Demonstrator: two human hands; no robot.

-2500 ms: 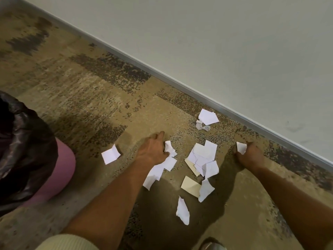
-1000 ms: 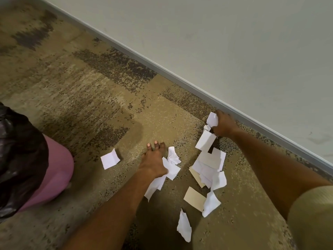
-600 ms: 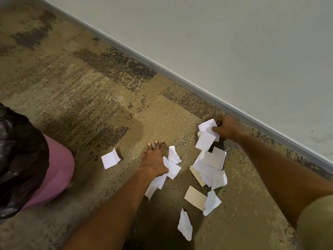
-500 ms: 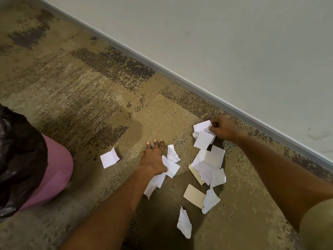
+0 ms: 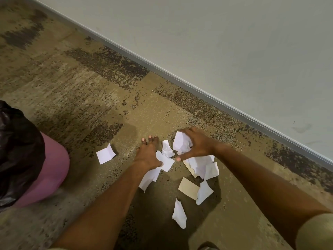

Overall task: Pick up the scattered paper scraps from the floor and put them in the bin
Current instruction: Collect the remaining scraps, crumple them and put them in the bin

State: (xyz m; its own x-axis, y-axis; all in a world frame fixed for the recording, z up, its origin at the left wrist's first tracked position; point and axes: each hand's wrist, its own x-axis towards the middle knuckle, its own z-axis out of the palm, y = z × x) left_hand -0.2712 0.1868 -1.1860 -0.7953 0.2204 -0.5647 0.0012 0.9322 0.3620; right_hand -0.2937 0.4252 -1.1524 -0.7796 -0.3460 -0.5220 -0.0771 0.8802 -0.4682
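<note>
White paper scraps (image 5: 203, 165) lie in a loose heap on the brown carpet in the lower middle. My right hand (image 5: 198, 145) curls over a bunch of crumpled white scraps (image 5: 181, 143) and grips them. My left hand (image 5: 147, 154) lies flat on the carpet, its thumb side pressing down several scraps (image 5: 163, 162) that trail back under the wrist. One scrap (image 5: 105, 153) lies alone to the left. A beige piece (image 5: 188, 188) and a long white scrap (image 5: 179, 214) lie nearer to me. The pink bin (image 5: 46, 175) with a black liner (image 5: 18, 150) stands at the left edge.
A pale wall with a grey baseboard (image 5: 198, 91) runs diagonally from top left to right, just behind the scraps. Patchy brown carpet (image 5: 81, 78) stretches to the left and far side. A dark object (image 5: 209, 247) pokes in at the bottom edge.
My right hand has dragged the far scraps from the baseboard leftward toward my left hand and bunched them under its fingers. My left hand has stayed pressed on its scraps.
</note>
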